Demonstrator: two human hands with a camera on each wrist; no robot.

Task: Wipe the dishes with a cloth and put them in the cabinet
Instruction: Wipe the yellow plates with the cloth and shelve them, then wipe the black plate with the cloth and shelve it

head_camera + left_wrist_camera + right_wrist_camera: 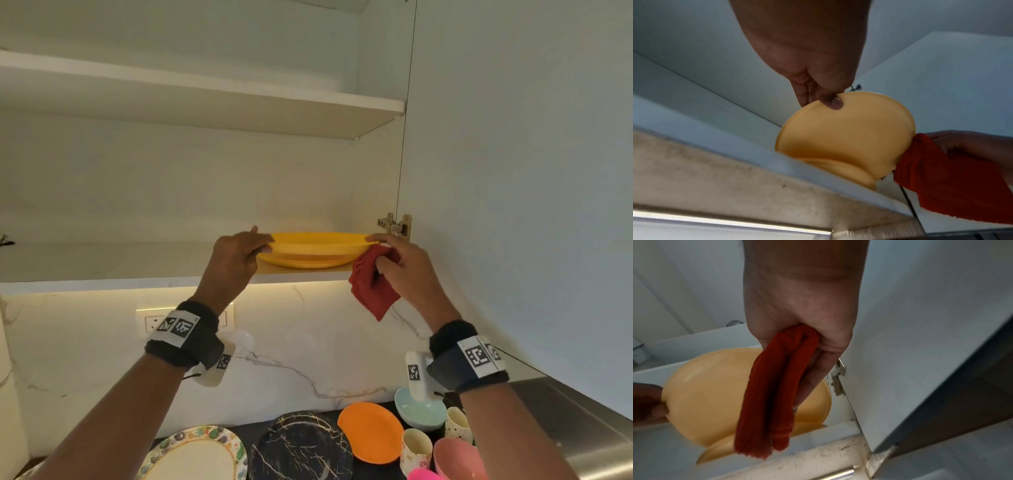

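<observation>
A yellow plate point(315, 240) is held level just over a second yellow plate point(301, 262) on the cabinet's lower shelf point(102, 263). My left hand point(255, 245) pinches its left rim, thumb point(835, 102) under the plate point(844, 133). My right hand point(383, 253) is at the right rim and grips a bunched red cloth point(371, 287) that hangs below. In the right wrist view the cloth point(772, 394) trails from my palm point(797, 305) across the plate's underside point(705, 394), with my fingers stretched beneath the plate.
The open cabinet door point(513, 171) and its hinge point(394, 224) stand close on the right. An upper shelf point(205, 99) lies above. On the dark counter below sit a floral plate point(202, 455), black marbled plate point(301, 445), orange plate point(371, 431), blue bowl point(419, 414), cups point(416, 452) and pink bowl point(459, 459).
</observation>
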